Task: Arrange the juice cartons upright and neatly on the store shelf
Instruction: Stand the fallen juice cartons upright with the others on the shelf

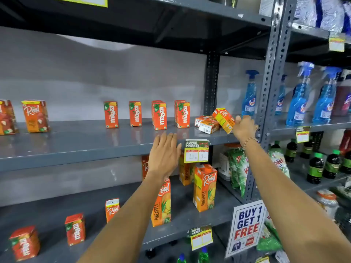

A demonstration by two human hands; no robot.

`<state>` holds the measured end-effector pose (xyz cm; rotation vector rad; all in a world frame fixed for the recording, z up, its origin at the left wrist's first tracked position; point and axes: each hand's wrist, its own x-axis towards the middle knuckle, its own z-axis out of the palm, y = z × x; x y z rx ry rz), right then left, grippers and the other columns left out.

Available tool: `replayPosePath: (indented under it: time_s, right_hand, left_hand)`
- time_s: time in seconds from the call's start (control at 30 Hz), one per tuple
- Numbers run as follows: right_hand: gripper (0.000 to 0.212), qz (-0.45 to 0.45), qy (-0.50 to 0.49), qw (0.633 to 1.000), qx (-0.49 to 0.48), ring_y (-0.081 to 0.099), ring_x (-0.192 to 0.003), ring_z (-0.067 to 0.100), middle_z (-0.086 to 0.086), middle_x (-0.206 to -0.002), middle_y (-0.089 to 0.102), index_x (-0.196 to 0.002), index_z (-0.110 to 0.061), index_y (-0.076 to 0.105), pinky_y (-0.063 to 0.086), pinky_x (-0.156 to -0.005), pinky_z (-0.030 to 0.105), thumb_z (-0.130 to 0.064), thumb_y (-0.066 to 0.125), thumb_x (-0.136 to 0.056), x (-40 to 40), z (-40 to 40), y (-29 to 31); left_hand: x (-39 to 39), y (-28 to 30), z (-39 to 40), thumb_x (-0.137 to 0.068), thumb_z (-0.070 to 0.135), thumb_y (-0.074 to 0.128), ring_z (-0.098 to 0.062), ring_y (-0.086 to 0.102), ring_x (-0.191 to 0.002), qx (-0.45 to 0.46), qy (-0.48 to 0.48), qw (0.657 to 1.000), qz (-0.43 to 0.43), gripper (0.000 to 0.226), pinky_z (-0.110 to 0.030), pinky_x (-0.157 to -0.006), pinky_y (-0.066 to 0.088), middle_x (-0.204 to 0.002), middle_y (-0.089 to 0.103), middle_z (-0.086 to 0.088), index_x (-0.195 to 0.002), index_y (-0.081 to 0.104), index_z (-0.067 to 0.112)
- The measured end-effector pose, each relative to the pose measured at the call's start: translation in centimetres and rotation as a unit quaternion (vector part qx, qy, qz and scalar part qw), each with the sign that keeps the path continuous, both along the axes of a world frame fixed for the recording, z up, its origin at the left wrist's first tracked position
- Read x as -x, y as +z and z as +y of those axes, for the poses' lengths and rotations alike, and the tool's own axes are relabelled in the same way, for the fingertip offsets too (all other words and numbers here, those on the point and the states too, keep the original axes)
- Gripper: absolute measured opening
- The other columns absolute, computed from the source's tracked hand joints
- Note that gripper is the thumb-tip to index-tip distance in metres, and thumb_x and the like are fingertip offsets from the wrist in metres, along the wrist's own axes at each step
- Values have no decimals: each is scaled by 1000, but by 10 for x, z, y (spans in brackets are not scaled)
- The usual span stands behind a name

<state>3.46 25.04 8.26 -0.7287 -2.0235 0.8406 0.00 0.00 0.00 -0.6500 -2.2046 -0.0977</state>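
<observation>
Small orange Maaza cartons stand upright in a spaced row on the grey middle shelf. At the row's right end, two cartons lie flat in a pile. A tilted Real carton leans on them, and my right hand grips its right side. My left hand hovers flat with fingers apart at the shelf's front edge, holding nothing. Two Real cartons stand at the far left.
A price tag hangs from the shelf edge between my hands. The lower shelf holds tall pineapple cartons and small cartons. A perforated post stands right of my right hand, with blue spray bottles beyond. A promotion sign sits low right.
</observation>
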Motion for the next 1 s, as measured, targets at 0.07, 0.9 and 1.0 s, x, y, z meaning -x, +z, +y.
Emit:
replayPosePath:
  time_s: [0.07, 0.9, 1.0]
  right_hand:
    - [47, -56, 29, 998, 19, 38, -129, 42, 29, -134, 46, -126, 7, 43, 25, -108, 46, -29, 31, -99, 4, 9, 1]
    - [27, 20, 518, 807, 282, 69, -81, 9, 1, -98, 70, -111, -9, 58, 53, -77, 23, -2, 61, -85, -3, -83, -2]
    - [24, 41, 568, 763, 307, 67, -84, 13, 4, -101, 67, -108, -5, 57, 55, -81, 27, 3, 58, -86, 3, -131, 0]
  left_hand:
    - [3, 0, 1, -99, 33, 32, -26, 57, -111, -4, 16, 999, 27, 41, -40, -97, 44, -122, 63, -9, -123, 56, 10]
    - [-1, 2, -42, -92, 36, 49, -21, 65, -108, 44, 30, 996, 73, 43, -38, -96, 49, -120, 67, -4, -125, 58, 11]
    - [-1, 3, -98, -95, 34, 37, -25, 64, -105, 38, 67, 995, 68, 43, -37, -98, 43, -117, 66, -7, -123, 58, 9]
